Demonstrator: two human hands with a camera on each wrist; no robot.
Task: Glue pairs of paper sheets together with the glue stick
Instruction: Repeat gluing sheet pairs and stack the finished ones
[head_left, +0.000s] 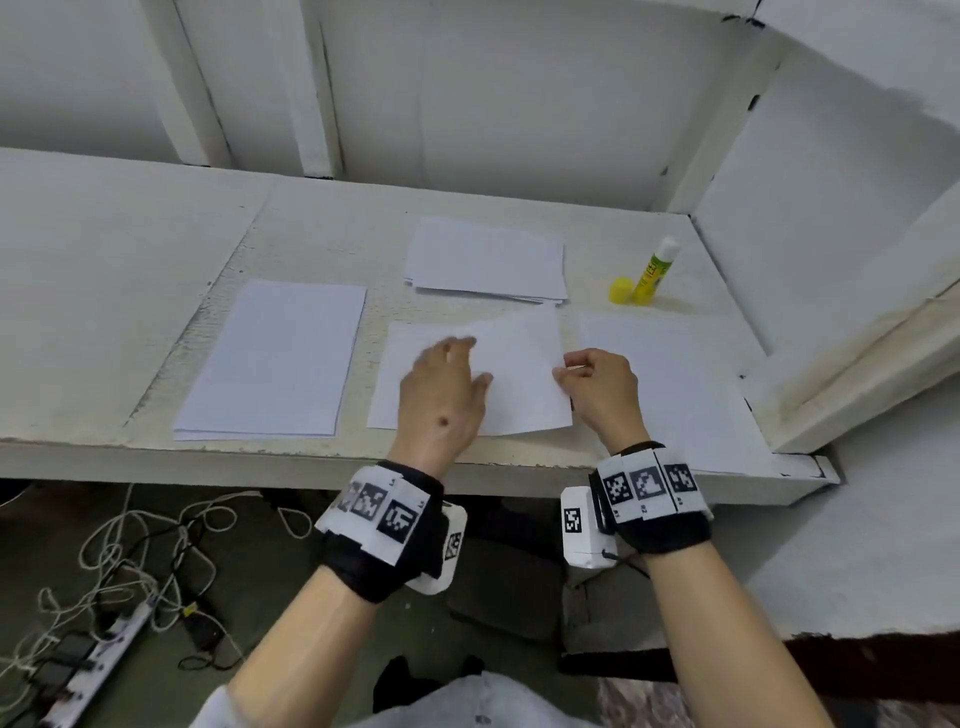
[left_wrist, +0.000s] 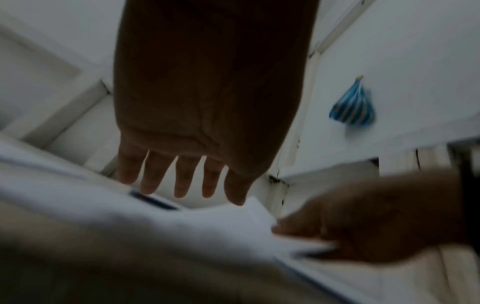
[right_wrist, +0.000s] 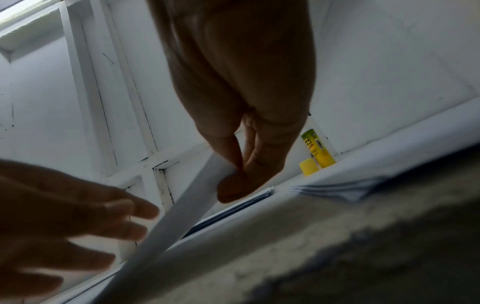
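- The right hand (head_left: 602, 395) has its grip pinched on the right edge of the top sheet (head_left: 519, 374), which sits skewed and partly lifted over the bottom sheet (head_left: 387, 374) at the middle of the counter (head_left: 130, 249).
- The left hand (head_left: 441, 395) has a released grip: fingers spread and straight, over the left part of the top sheet; the blurred wrist view does not settle whether the palm presses down.
- The glue stick (head_left: 655, 273) stands uncapped at the far right of the counter, its yellow cap (head_left: 621, 290) just beside it, well apart from both hands.
- A paper stack (head_left: 485, 260) lies behind the working pair, a single sheet or thin pile (head_left: 275, 358) to the left, another sheet (head_left: 670, 384) to the right.
- The step in hand looks like laying the top sheet onto the bottom one (presumably already glued, though no glue film shows).
- To do it well: rotate the top sheet until its corners match the bottom sheet before letting it settle, since glued paper resists sliding.
- Lower from one edge, then smooth outward with the flat left hand to push out wrinkles.
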